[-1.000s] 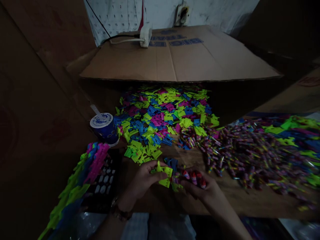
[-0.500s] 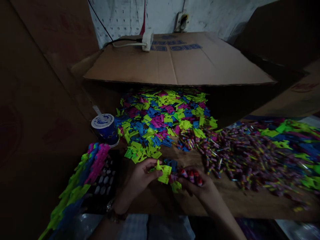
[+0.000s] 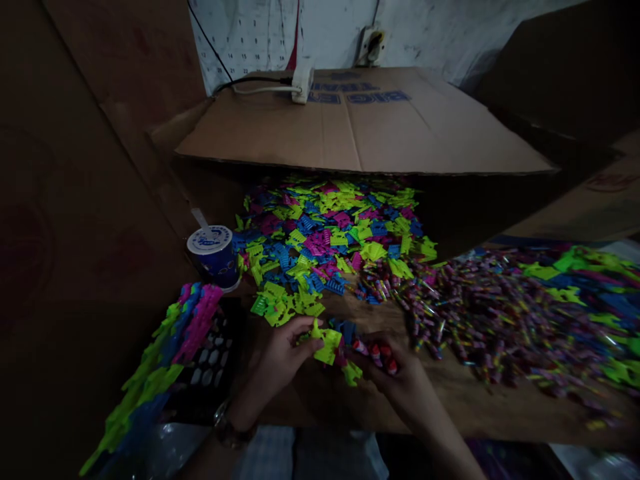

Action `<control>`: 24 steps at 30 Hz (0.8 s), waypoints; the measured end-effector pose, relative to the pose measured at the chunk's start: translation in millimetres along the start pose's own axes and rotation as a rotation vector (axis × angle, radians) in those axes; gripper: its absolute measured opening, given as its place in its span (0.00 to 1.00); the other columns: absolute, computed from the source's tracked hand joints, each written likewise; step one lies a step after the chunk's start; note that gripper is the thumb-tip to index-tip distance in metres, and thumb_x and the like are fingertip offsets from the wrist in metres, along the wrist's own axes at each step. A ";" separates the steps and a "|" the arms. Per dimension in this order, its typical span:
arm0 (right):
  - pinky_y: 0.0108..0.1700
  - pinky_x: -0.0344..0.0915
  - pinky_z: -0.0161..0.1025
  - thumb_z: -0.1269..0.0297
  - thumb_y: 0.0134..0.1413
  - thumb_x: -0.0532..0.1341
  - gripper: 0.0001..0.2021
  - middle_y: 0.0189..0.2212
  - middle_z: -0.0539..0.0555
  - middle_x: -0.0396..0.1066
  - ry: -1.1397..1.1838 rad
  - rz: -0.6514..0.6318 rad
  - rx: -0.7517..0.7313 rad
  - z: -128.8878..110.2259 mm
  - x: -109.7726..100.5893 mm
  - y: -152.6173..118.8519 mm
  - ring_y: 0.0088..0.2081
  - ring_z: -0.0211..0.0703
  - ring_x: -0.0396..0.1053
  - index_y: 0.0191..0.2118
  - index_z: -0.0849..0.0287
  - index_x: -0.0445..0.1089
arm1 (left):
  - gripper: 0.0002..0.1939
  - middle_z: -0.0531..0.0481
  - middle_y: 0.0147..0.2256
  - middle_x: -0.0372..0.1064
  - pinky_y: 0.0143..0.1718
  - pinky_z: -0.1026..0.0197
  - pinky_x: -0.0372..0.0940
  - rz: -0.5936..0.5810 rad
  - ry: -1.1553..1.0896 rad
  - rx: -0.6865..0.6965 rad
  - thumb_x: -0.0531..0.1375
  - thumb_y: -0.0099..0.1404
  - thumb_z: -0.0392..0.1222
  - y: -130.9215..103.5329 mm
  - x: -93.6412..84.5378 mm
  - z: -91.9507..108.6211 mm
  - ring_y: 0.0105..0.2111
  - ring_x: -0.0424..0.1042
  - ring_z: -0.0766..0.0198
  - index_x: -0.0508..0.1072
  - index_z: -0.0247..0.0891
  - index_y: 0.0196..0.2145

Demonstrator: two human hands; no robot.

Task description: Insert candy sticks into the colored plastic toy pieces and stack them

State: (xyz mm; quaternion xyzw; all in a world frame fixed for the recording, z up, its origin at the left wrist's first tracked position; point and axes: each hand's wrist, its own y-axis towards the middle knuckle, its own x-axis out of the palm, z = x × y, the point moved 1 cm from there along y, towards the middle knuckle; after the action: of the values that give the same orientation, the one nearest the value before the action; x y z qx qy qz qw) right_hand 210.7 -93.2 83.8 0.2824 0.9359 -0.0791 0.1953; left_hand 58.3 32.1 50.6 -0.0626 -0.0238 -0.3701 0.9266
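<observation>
My left hand (image 3: 293,350) pinches a yellow-green plastic piece (image 3: 329,347) between thumb and fingers, above the wooden table. My right hand (image 3: 397,363) is closed around several small printed tubes with red tips (image 3: 376,353), which point toward the left. Between the two hands show a blue plastic piece (image 3: 344,328), a dark pink piece (image 3: 341,357) and a second yellow-green piece (image 3: 353,375). Whether these touch my right fingertips is hard to see in the dim light.
A heap of yellow-green, blue and pink plastic pieces (image 3: 320,240) spills from a cardboard box (image 3: 370,140). Small wrapped tubes (image 3: 480,313) are piled at right. On the left stand a blue cup (image 3: 220,267) and rows of stacked plastic pieces (image 3: 155,360) beside a black tray (image 3: 213,360).
The red-tipped tubes in my right hand have shifted slightly left, closer to the yellow-green piece. My left hand keeps its grip almost in place. The whole view has shifted a little.
</observation>
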 end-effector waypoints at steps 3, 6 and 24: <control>0.22 0.60 0.33 0.49 0.39 0.66 0.17 0.20 0.47 0.65 0.053 -0.036 0.042 -0.1 0.7 0.7 0.20 0.36 0.60 0.29 0.58 0.68 | 0.15 0.46 0.39 0.74 0.38 0.63 0.64 -0.002 -0.017 -0.027 0.64 0.53 0.41 -1.5 -0.9 0.0 0.39 0.71 0.60 0.72 0.36 0.40; 0.19 0.58 0.31 0.51 0.37 0.68 0.18 0.19 0.46 0.63 0.099 -0.053 0.082 1.9 -1.9 -0.1 0.19 0.34 0.58 0.30 0.58 0.67 | 0.16 0.46 0.38 0.74 0.34 0.64 0.64 -0.019 -0.039 -0.064 0.64 0.52 0.42 -3.1 -0.8 3.1 0.38 0.70 0.60 0.73 0.36 0.40; 0.28 0.67 0.32 0.56 0.48 0.62 0.09 0.26 0.52 0.74 -0.126 0.143 -0.152 8.8 -22.3 -20.0 0.24 0.40 0.70 0.34 0.56 0.71 | 0.13 0.46 0.41 0.74 0.42 0.61 0.66 0.011 0.023 0.040 0.63 0.55 0.41 -5.9 2.8 2.5 0.42 0.72 0.59 0.73 0.38 0.40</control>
State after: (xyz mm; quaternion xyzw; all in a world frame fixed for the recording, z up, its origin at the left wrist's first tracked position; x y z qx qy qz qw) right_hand 219.5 -123.2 85.7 0.3275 0.9025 -0.0115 0.2795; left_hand 56.3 26.3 53.9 -0.0400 -0.0204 -0.3652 0.9299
